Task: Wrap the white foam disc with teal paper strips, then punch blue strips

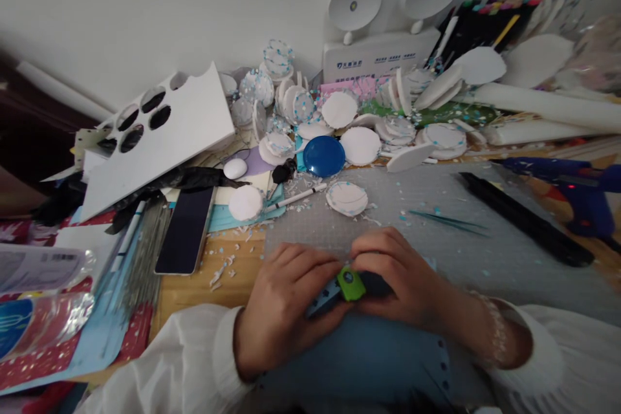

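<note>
A small bright-green craft punch (350, 283) with a dark round mark on top sits between my two hands. My right hand (400, 275) is closed around its right side, fingers curled over the top and thumb below. From the left, my left hand (294, 301) grips a blue sheet of paper (369, 356), its fingertips close to the punch. Small dark cut-out shapes run along the sheet's edges, seen at the right edge and beside my left fingers. The sheet's lower part is dim and slightly blurred.
A grey cutting mat (388, 207) bears thin tweezers (449, 221), a black cutter (526, 217) and a blue glue gun (582, 187). Several white foam discs (360, 145) and a blue lid (324, 156) crowd the back. A phone (185, 231) and white board (169, 132) lie left.
</note>
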A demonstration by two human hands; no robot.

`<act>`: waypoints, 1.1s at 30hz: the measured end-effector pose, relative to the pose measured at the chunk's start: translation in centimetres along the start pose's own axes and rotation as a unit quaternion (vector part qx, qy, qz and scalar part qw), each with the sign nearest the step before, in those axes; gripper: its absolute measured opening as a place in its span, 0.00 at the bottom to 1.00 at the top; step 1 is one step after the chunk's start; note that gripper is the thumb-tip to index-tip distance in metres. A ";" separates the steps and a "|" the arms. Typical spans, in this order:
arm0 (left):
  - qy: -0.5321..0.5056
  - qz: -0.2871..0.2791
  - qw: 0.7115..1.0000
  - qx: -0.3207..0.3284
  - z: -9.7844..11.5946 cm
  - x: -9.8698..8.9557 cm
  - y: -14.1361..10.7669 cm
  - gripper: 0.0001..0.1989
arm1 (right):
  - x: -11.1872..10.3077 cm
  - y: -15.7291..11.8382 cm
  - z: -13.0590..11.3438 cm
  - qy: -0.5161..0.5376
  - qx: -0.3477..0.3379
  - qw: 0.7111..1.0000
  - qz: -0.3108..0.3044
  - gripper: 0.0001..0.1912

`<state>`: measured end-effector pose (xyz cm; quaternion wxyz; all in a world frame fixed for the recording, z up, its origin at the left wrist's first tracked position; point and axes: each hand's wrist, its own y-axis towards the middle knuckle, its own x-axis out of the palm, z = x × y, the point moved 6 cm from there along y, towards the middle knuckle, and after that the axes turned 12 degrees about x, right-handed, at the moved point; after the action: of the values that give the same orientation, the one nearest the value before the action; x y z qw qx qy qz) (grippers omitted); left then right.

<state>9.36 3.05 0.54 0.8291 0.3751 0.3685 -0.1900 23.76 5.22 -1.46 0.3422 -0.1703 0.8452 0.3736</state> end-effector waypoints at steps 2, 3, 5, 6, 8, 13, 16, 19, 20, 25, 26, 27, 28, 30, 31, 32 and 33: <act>0.037 -0.005 0.999 0.013 0.1 0.1 0.0 0.14 | 0.1 0.0 0.4 -0.001 0.016 1.000 -0.015 0.10; 0.051 -0.007 0.998 0.020 0.2 0.2 0.0 0.14 | 0.3 0.0 0.5 -0.004 0.022 0.999 -0.022 0.09; 0.072 -0.013 0.997 0.030 0.1 0.5 -0.1 0.13 | 0.6 0.1 0.6 -0.008 0.027 0.999 -0.038 0.07; 0.079 -0.013 0.996 0.030 0.1 0.6 -0.1 0.13 | 0.8 0.1 0.5 -0.009 0.028 0.999 -0.045 0.06; 0.088 -0.012 0.996 0.026 -0.1 0.9 -0.2 0.12 | 1.1 0.1 0.4 -0.010 0.029 0.998 -0.053 0.05; 0.097 -0.014 0.995 0.016 -0.4 1.2 -0.3 0.11 | 1.5 0.1 0.3 0.008 0.042 0.997 -0.060 0.05; 0.105 -0.015 0.994 0.025 -0.5 1.4 -0.4 0.12 | 1.6 0.0 0.4 0.002 0.047 0.997 -0.064 0.08; 0.113 -0.020 0.993 0.036 -0.6 1.6 -0.6 0.12 | 1.7 0.0 0.4 -0.009 0.048 0.996 -0.074 0.08; 0.114 -0.021 0.993 0.038 -0.6 1.6 -0.6 0.12 | 1.8 0.0 0.3 -0.007 0.049 0.996 -0.076 0.07; 0.120 -0.018 0.992 0.044 -0.5 1.6 -0.6 0.11 | 1.8 0.1 0.3 0.029 0.069 0.993 -0.096 0.12; 0.119 -0.016 0.992 0.045 -0.5 1.5 -0.6 0.11 | 1.6 0.2 0.5 0.044 0.078 0.991 -0.104 0.14; 0.118 -0.014 0.992 0.042 -0.6 1.5 -0.6 0.11 | 1.1 0.4 0.8 0.055 0.090 0.989 -0.103 0.15; 0.115 -0.010 0.993 0.038 -0.7 1.4 -0.7 0.11 | 0.4 0.6 1.4 0.054 0.106 0.989 -0.086 0.16; 0.106 -0.005 0.994 0.024 -1.0 1.4 -0.9 0.11 | -1.7 0.8 3.4 -0.001 0.151 0.988 -0.020 0.16; 0.099 -0.004 0.995 0.017 -1.2 1.4 -1.0 0.12 | -2.9 0.7 4.5 -0.060 0.177 0.982 0.020 0.15; 0.092 -0.005 0.996 0.011 -1.3 1.5 -1.1 0.12 | -3.8 0.5 5.7 -0.129 0.199 0.971 0.034 0.12; 0.087 -0.004 0.996 0.008 -1.5 1.5 -1.2 0.13 | -4.4 0.2 6.9 -0.193 0.212 0.958 0.030 0.10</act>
<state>8.93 3.32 -1.87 0.7898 0.3957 0.4393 -0.1631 29.92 10.62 -1.61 0.5158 0.0073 0.8274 0.2219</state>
